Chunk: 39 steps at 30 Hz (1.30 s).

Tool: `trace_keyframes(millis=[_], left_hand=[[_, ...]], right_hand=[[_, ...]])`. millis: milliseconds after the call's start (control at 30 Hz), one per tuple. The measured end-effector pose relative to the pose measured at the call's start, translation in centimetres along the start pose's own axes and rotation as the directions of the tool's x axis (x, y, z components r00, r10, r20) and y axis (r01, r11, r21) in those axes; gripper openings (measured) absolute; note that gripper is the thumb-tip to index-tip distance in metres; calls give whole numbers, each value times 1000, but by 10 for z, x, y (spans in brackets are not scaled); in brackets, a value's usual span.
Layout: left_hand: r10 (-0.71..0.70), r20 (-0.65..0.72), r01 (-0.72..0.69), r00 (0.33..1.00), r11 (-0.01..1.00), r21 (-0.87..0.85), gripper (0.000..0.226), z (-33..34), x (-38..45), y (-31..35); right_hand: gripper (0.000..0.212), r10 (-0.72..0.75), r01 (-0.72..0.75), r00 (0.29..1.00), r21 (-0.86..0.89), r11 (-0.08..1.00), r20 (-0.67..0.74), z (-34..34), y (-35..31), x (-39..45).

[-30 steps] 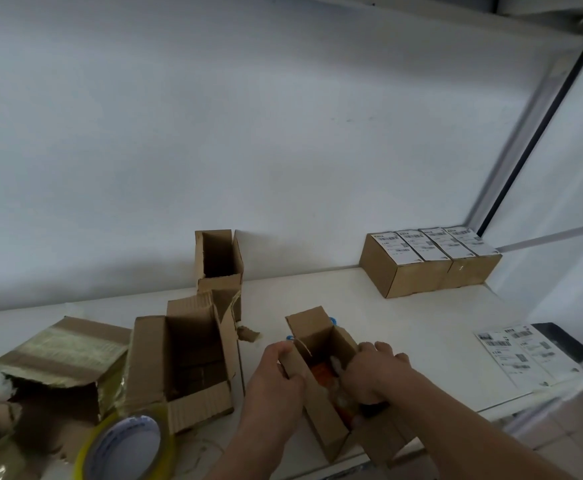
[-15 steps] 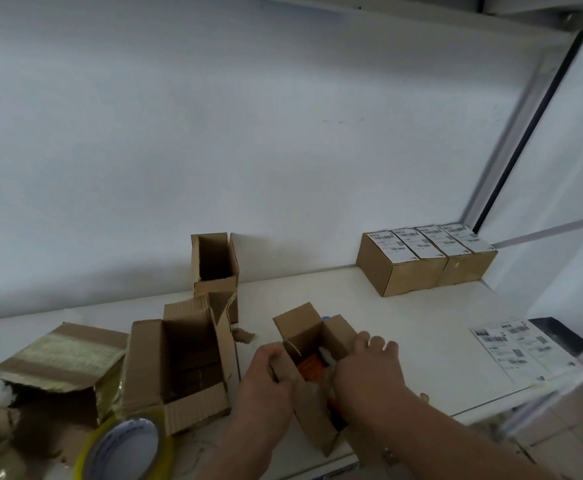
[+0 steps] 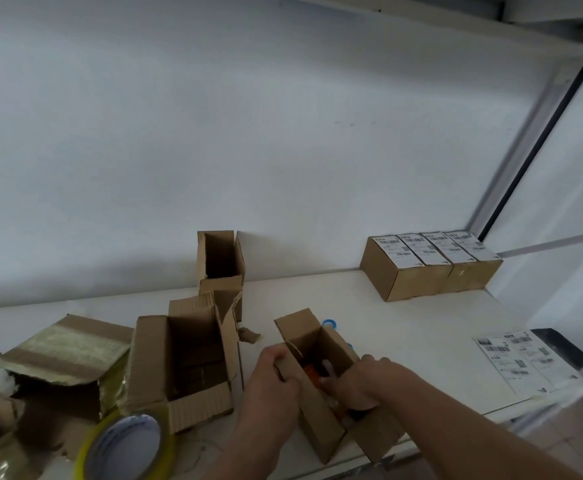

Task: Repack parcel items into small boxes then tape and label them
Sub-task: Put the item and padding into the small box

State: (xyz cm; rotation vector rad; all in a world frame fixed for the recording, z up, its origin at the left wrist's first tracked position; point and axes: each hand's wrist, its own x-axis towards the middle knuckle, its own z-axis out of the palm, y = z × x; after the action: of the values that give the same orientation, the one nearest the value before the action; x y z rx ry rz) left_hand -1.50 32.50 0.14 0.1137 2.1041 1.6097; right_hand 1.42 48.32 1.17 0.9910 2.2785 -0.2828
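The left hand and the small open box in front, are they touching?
Touching. The head view shows the left hand gripping the left wall of the small open box, with fingers curled over its top edge and no gap between them.

We can read nothing: the white printed labels [image 3: 432,249] on the four closed brown cardboard boxes [image 3: 421,278], far right of our hands, are blurred. So is the white label sheet [image 3: 525,360] nearer, right of the grip.

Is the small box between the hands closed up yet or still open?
Still open. The small box has its far flap up, and an orange item shows inside between the left hand and right hand.
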Motion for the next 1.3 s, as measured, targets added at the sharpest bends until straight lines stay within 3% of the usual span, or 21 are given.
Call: trace_keyframes(millis=[167, 300, 400, 533, 633, 733, 867, 967, 1067, 1200, 1300], left_hand=[[22, -13, -22, 1000, 1000, 18, 37, 4, 3, 1], [22, -24, -21, 999, 998, 51, 39, 4, 6, 0], [24, -25, -22, 999, 995, 97, 38, -1, 6, 0], [23, 3, -24, 1000, 991, 133, 44, -7, 4, 5], [25, -20, -23, 999, 991, 131, 59, -7, 6, 7], [62, -72, -55, 995, 993, 103, 68, -4, 10, 12], [56, -46, -56, 997, 998, -18, 67, 5, 19, 23], [9, -5, -9, 1000, 994, -111, 63, 10, 27, 29], [-15, 25, 18, 1000, 987, -159, 60, 13, 34, 30], [31, -11, -32, 999, 989, -142, 49, 18, 37, 29], [70, -25, -73, 997, 993, -94, 29, 18, 37, 29]], right_hand=[[83, -67, 64, 996, -58, 996, -53, -3, 6, -2], [70, -164, 162, 986, -59, 985, -24, 3, 19, 0], [58, -268, 264, 960, -54, 963, -82, 1, 24, -9], [56, -356, 378, 918, 119, 918, -176, -4, 34, -22], [60, -426, 472, 879, 256, 844, -216, -1, 47, -28], [83, -538, 556, 829, 330, 763, -154, 2, 65, -36], [116, -603, 596, 798, 175, 784, -16, 11, 84, -32], [107, -608, 608, 794, 19, 794, 4, 16, 90, -30], [104, -601, 600, 799, -33, 799, -16, 17, 91, -31], [97, -626, 628, 777, 21, 778, -59, 20, 94, -22], [101, -623, 625, 779, 168, 763, -68, 16, 97, -22]])
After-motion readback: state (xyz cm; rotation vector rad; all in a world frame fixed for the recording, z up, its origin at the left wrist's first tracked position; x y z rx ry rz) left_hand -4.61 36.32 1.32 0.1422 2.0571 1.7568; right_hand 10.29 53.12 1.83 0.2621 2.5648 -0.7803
